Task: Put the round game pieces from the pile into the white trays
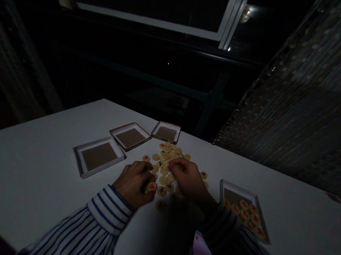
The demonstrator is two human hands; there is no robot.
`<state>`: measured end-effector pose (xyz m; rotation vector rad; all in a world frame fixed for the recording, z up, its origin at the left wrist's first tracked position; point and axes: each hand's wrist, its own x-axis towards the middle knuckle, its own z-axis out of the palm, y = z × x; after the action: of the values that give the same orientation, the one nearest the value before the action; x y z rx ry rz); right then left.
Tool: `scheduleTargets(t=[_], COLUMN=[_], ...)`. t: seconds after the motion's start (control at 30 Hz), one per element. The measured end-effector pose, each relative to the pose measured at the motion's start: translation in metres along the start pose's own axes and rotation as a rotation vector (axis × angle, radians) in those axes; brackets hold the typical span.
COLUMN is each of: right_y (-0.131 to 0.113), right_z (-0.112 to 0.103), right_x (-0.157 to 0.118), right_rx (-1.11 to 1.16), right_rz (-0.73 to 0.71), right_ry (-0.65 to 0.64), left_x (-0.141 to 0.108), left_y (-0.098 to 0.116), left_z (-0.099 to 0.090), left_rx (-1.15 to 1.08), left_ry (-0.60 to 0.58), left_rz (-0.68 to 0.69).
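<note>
On our dim bench (36,156), most discs (163,180) lie between loosely curled left fingers (144,166) and bunched right fingers (177,162); any grip we cannot tell.

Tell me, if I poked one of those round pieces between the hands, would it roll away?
A round piece there would probably slide rather than roll, since it lies flat on the white table. Stood on its edge, it might roll, because its outline looks circular. In the heap, a poke could nudge neighbours too, as pieces crowd together there.

White window frame (149,21) in bkgd, shiny strand curtain (310,99) on R.
</note>
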<state>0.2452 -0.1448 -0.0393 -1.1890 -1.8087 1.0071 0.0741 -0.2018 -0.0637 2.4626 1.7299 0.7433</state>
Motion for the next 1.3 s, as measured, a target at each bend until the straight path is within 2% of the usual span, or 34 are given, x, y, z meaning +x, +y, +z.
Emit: scheduleTargets(t=[0.1,0.23,0.43,0.6,0.97,1.17,1.3], right_y=[0.001,-0.001,-0.012,-0.019,-0.02,-0.022,-0.024], right_z=[-0.002,-0.005,-0.002,0.007,0.017,0.019,0.016], right_x=[-0.001,-0.003,-0.003,-0.001,0.004,0.004,0.004], right_rx=[-0.084,-0.37,-0.818,-1.033,-1.112,-1.098,-1.047], right_rz=[-0.02,-0.091,-0.182,-0.197,-0.22,-0.188,-0.165], right_ry=[-0.007,-0.03,-0.097,-0.171,-0.154,-0.139,-0.107], left_x=[0.0,0.0,0.003,0.008,0.012,0.038,0.051], left_y=[0.0,0.0,0.001,-0.002,-0.004,0.004,0.003], left_z=[0.0,0.0,-0.006,-0.007,-0.005,-0.017,-0.013], left_rx=[-0.009,-0.026,-0.045,-0.058,-0.065,-0.035,-0.101], left_ry=[-0.019,-0.006,0.069,0.151,0.216,0.234,0.309], left_rz=[-0.009,0.005,-0.018,-0.086,-0.107,-0.12,-0.159])
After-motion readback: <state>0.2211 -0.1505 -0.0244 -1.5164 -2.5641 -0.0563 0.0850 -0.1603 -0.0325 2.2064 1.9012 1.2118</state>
